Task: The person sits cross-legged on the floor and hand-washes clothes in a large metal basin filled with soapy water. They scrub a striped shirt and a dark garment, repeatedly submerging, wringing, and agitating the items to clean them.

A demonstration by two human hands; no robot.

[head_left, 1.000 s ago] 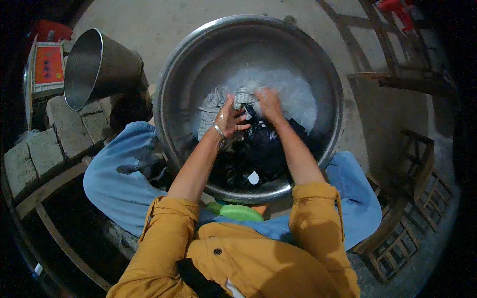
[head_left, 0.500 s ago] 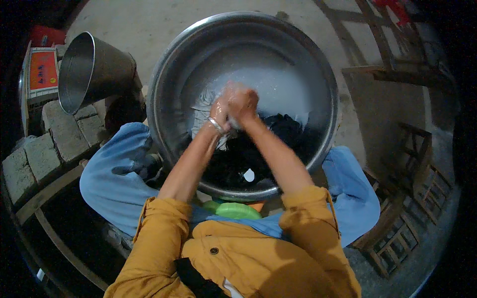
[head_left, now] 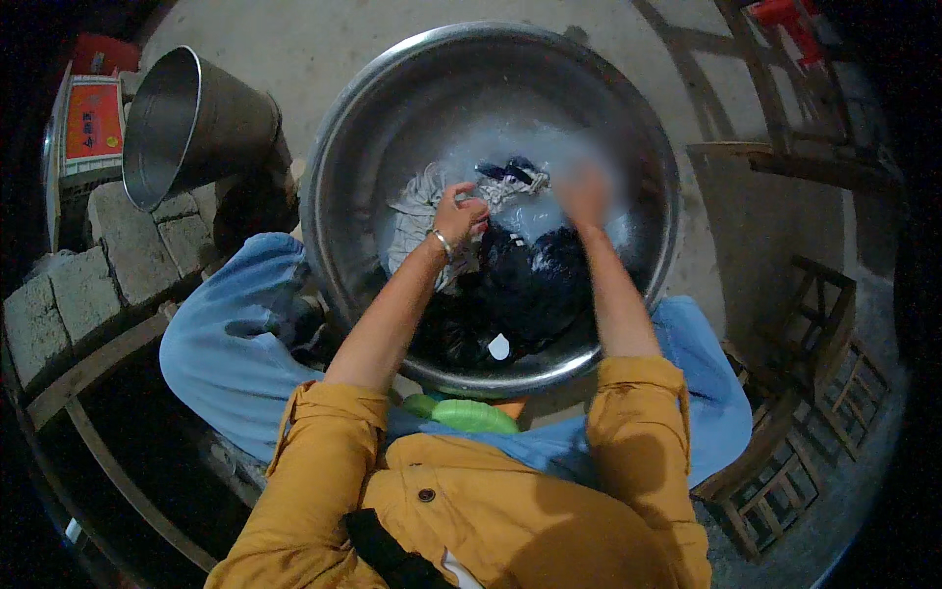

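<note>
A large round metal basin [head_left: 339, 157] stands between my knees, holding cloudy water and wet clothes. My left hand [head_left: 459, 214], with a bracelet at the wrist, is over the grey striped cloth [head_left: 417, 211] on the left side. Its fingers are loosely curved and apart, with nothing visible in them. My right hand [head_left: 586, 194] is over the water to the right, its fingers smeared by motion. Between the hands lies a bunched grey-and-navy cloth [head_left: 510, 177]. Dark wet clothes [head_left: 535, 280] fill the near side, and a white oval piece [head_left: 498, 347] rests on them.
A metal bucket [head_left: 186, 128] tilts on grey blocks [head_left: 132, 231] at the left, beside a red-and-white box [head_left: 93, 123]. Something bright green [head_left: 471, 416] sits under the basin's near rim. Wooden frames [head_left: 785, 471] stand at the right; a red object [head_left: 785, 25] is at far right.
My hands were together over the basin and have parted, the right one moving rightward. The grey-and-navy bunched cloth now shows between them.
</note>
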